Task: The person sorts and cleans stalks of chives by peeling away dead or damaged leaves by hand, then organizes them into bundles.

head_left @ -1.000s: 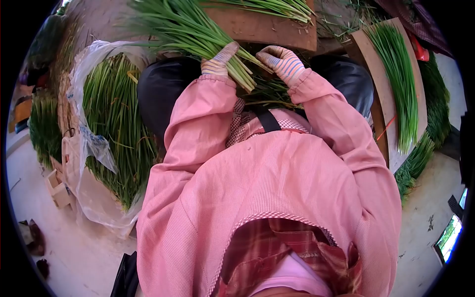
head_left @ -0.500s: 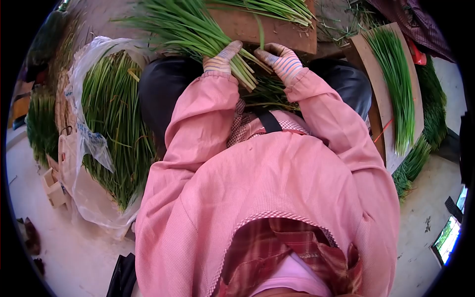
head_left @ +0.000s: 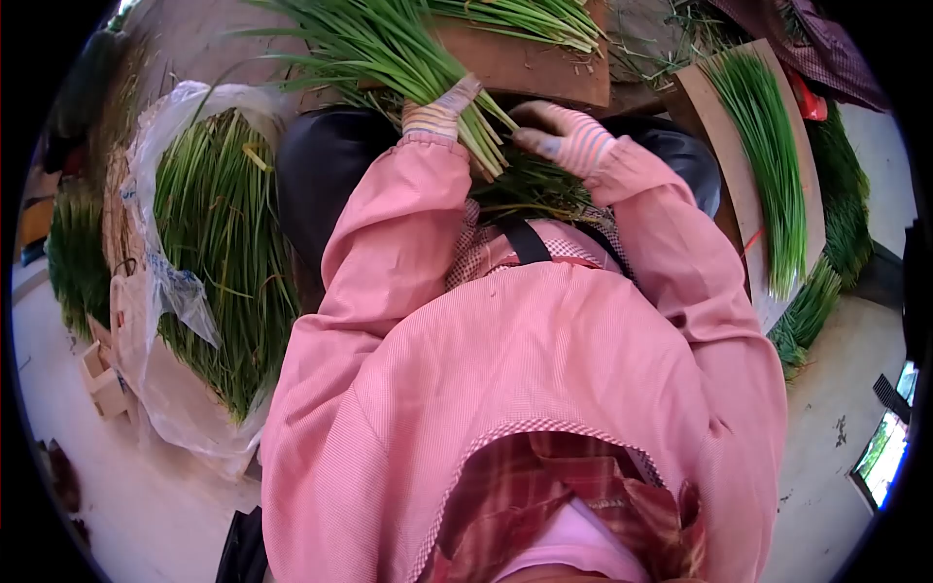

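Near the top middle, my left hand [head_left: 442,112], in a striped glove, is closed round a bunch of long green stalks [head_left: 408,63]. Their cut ends point down and right, and the leaves fan out to the upper left. Just right of those ends is my right hand [head_left: 564,134], in a like glove, its thumb and fingers apart with nothing seen between them. Loose green leaves [head_left: 539,185] lie in my lap below both hands.
A clear plastic bag [head_left: 209,442] full of green stalks stands at the left. More stalks lie on a brown board [head_left: 525,68] at the top. On the right, a long board [head_left: 816,219] bears a green bundle, with more bundles beyond it.
My right hand has moved slightly right and its fingers have parted; the green blade it held half a second ago is gone from it. My left hand still grips the bunch.
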{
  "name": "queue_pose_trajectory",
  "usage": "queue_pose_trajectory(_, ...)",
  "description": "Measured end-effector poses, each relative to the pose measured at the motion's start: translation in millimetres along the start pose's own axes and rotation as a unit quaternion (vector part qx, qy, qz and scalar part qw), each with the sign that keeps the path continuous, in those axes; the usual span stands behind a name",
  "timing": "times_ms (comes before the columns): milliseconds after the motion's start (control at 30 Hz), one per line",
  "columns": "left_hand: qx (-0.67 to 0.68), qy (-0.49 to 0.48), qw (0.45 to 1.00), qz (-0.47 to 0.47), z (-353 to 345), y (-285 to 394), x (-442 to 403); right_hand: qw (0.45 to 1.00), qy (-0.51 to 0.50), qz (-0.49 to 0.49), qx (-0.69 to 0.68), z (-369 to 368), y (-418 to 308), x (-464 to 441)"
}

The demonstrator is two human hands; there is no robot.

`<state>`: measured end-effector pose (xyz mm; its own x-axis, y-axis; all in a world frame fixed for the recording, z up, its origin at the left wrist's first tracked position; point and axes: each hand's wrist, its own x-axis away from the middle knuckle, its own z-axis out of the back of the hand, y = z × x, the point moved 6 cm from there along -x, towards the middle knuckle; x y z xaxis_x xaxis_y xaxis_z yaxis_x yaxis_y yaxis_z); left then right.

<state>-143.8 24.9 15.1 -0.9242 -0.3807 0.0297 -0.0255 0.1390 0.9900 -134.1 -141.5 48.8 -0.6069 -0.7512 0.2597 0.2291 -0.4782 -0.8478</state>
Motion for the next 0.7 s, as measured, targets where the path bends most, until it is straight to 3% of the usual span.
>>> queue_pose_trajectory(33, 0.034, 0.002, 0.998, 0.048, -3.5, -7.2, 0.1, 0.995, -0.029, -0.068, -0.063, -13.5, 13.3, -5.1)
queue_pose_trajectory(100, 0.104, 0.017, 0.984, 0.147, -11.9, -22.1, 5.6, 0.958, 0.038, -0.145, -0.245, -14.1, 21.8, -3.9)
queue_pose_trajectory(133, 0.057, 0.063, 0.965, 0.249, -14.9, -23.3, 15.7, 0.937, 0.078, -0.187, -0.285, -7.2, 21.6, -3.1)
queue_pose_trajectory(167, 0.101, 0.074, 0.956, 0.267, -16.0, -27.2, 22.7, 0.923, 0.107, -0.191, -0.316, -3.4, 25.0, -3.9)
queue_pose_trajectory(233, 0.189, 0.080, 0.939, 0.275, -18.7, -29.8, 36.5, 0.953, 0.067, -0.176, -0.238, -5.5, 21.5, -8.3)
queue_pose_trajectory(300, 0.241, 0.086, 0.926, 0.277, -18.9, -32.4, 43.7, 0.985, 0.070, -0.056, -0.151, -15.8, 19.1, -15.8)
queue_pose_trajectory(367, 0.266, 0.094, 0.920, 0.272, -19.5, -34.0, 46.0, 0.995, 0.025, -0.053, -0.078, -20.6, 5.4, -13.5)
queue_pose_trajectory(500, 0.310, 0.096, 0.907, 0.270, -19.3, -32.4, 43.7, 0.957, 0.007, -0.097, -0.273, -26.1, 24.7, -21.9)
queue_pose_trajectory(633, 0.423, 0.054, 0.857, 0.290, -25.0, -29.1, 49.9, 0.939, -0.004, -0.129, -0.318, -13.6, 25.2, -3.7)
queue_pose_trajectory(667, 0.444, 0.017, 0.849, 0.286, -28.3, -30.0, 49.5, 0.904, 0.004, -0.143, -0.403, -24.7, 27.0, 0.0)
queue_pose_trajectory(700, 0.446, 0.017, 0.848, 0.286, -30.6, -33.8, 51.3, 0.922, -0.028, -0.126, -0.364, -27.8, 23.5, 1.0)
